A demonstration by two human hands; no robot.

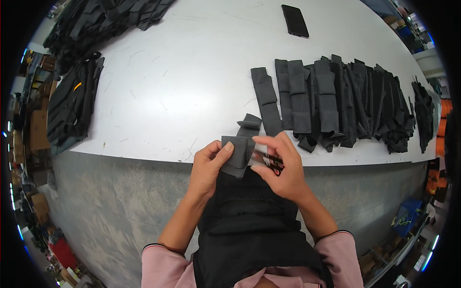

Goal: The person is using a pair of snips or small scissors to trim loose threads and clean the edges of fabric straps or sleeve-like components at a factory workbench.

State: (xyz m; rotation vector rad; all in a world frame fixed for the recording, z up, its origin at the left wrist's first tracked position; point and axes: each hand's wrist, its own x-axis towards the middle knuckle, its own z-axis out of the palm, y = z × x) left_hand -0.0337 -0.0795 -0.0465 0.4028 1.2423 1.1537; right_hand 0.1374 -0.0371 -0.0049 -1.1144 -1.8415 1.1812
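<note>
My left hand grips a dark grey fabric strip near the table's front edge, its thumb pressed on top of a folded, stitched flap. The strip's far end bends up and rests over the white table. In my right hand is a small pair of thread snips, black-handled with pale metal blades. The blades point left, close beside the strip's right edge. Whether they touch the fabric I cannot tell. Just beyond my right hand lies a similar strip, flat on the table.
A row of overlapping dark strips covers the right of the white table. A phone lies at the far side. Dark fabric is heaped at the far left, with a folded dark stack nearer. A blue crate stands lower right.
</note>
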